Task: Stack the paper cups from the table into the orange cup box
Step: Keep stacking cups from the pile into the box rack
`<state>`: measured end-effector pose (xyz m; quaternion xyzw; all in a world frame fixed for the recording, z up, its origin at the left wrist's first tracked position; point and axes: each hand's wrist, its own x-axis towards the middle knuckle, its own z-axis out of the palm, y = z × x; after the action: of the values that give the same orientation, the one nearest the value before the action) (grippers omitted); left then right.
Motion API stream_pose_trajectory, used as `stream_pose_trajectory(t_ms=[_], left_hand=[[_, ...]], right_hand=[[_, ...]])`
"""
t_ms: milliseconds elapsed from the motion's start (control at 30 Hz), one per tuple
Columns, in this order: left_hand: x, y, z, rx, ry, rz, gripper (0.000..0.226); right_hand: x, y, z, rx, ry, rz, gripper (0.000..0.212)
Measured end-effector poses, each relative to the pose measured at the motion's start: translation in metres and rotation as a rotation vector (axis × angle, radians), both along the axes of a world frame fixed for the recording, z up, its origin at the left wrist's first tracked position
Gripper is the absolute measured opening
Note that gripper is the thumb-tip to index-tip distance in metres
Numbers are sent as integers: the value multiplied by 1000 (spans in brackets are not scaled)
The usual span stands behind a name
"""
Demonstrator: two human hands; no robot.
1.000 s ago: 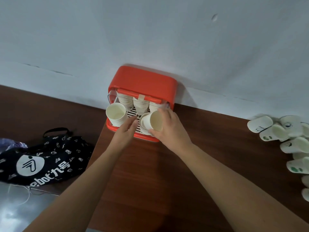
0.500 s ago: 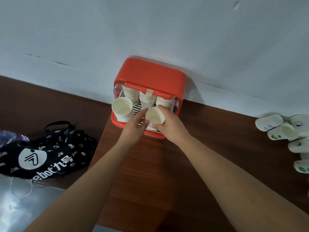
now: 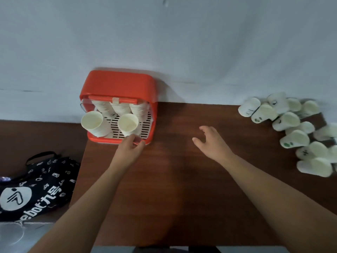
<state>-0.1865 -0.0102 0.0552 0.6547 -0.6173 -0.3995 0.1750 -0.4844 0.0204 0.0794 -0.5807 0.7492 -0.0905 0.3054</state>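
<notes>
The orange cup box [image 3: 118, 84] stands at the table's back left corner against the wall, its front open. Inside, stacks of white paper cups lean forward: one at the front left [image 3: 92, 121], one in the front middle [image 3: 127, 123], and more stacks behind them. My left hand [image 3: 130, 147] is at the box's front rim, its fingers curled round the foot of the middle stack. My right hand [image 3: 209, 141] hovers over the bare table to the right of the box, fingers spread and holding nothing. Several loose paper cups [image 3: 288, 123] lie on their sides at the far right.
The brown wooden table [image 3: 182, 189] meets a white wall [image 3: 200, 42] at the back. A black printed bag [image 3: 36, 187] lies on a lower surface to the left of the table. The pile of loose cups reaches the right edge of view.
My right hand has let go of the cup it set on the middle stack and has moved right over the table. My left hand has slid down to the stack's foot.
</notes>
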Motion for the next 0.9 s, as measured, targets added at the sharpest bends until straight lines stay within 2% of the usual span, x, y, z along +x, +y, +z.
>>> stream_pose_trajectory(t_ms=[167, 600, 767, 900], left_hand=[[-122, -8, 15, -46, -51, -241, 23], [-448, 20, 12, -70, -3, -611, 20], [-544, 33, -5, -53, -6, -738, 33], [-593, 31, -33, -53, -127, -804, 52]], right_hand=[[-116, 37, 13, 12, 71, -161, 60], [-355, 130, 20, -170, 172, -428, 46], [-410, 149, -4, -155, 151, -546, 39], [-429, 144, -29, -135, 142, -528, 39]])
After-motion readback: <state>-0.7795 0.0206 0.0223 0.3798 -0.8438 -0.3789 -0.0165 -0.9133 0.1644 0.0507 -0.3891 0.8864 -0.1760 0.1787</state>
